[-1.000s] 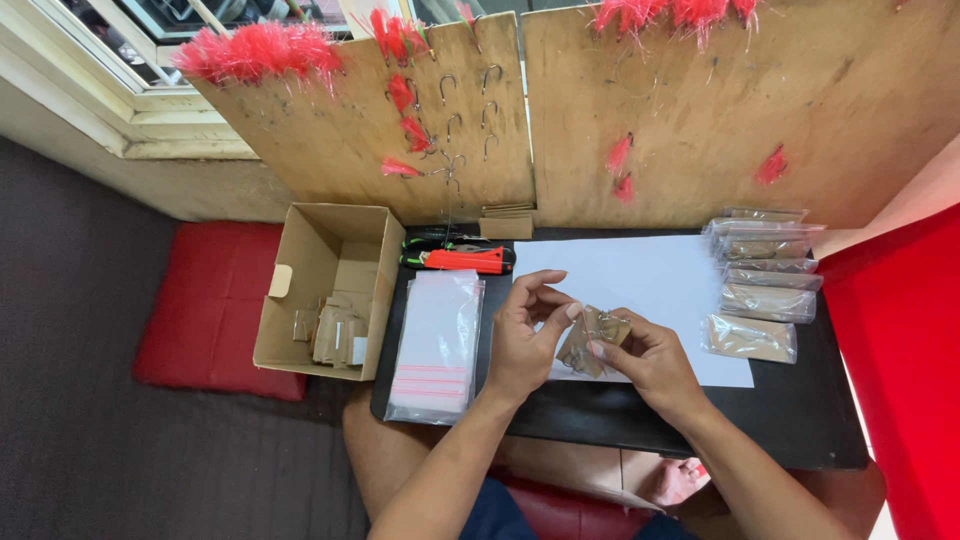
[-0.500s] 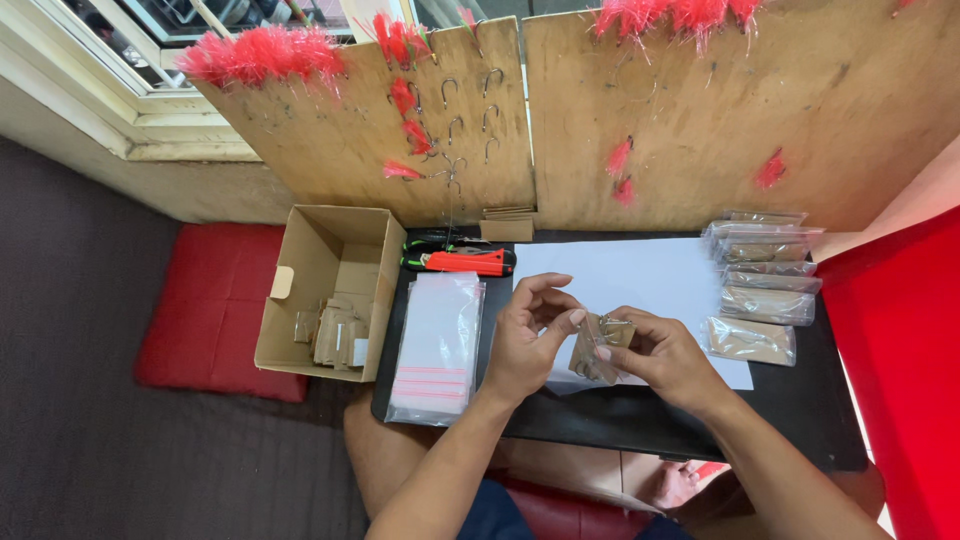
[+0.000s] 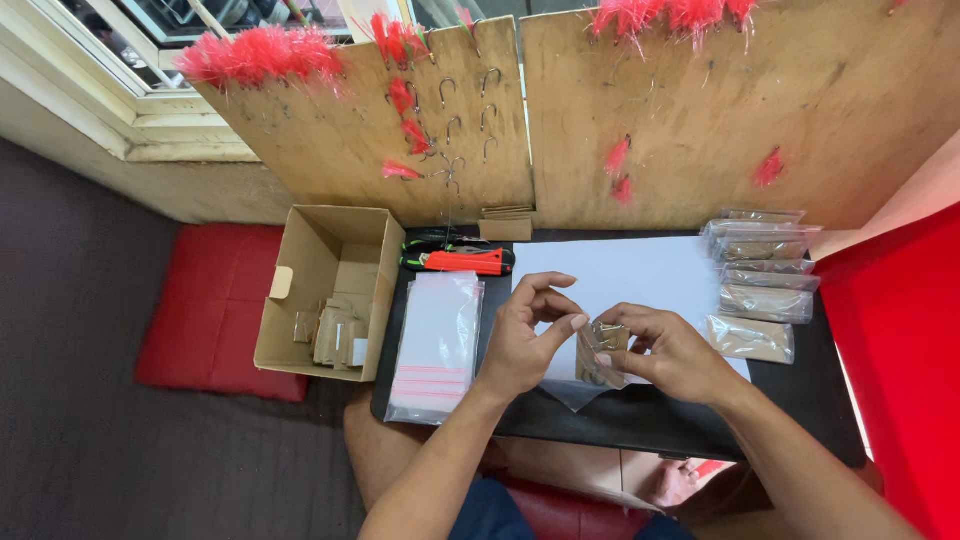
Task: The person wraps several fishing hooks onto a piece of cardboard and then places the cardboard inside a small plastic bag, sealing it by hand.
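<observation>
— Nearest the camera, what do the hands have?

— Left hand (image 3: 525,340) and right hand (image 3: 672,352) meet over the black table (image 3: 640,420), both pinched on one small clear bag (image 3: 597,358) with brownish contents. Left thumb and forefinger close on its upper left edge; right fingers wrap its right side. The bag sits just above the table's near edge, partly over a white sheet (image 3: 640,275).

— What is inside it?

— Possibly a card with metal bits; too small to tell.

— To the left?

— A stack of empty zip bags (image 3: 437,345), pink-striped at the near end, lies on the table's left end. Off the table, just beside it, an open box (image 3: 330,290) holds small brown cards. A red cushion (image 3: 215,310) lies on the dark floor past the box.

— To the right?

— A column of filled bags (image 3: 762,285) runs along the sheet's right edge, well apart from the hands.

— Farther back?

— A red and black cutter (image 3: 462,260) lies at the table's far edge beside green-handled pliers (image 3: 430,243). Behind stand plywood boards (image 3: 700,130) hung with metal hooks (image 3: 450,130) and red feathers (image 3: 260,52).
</observation>
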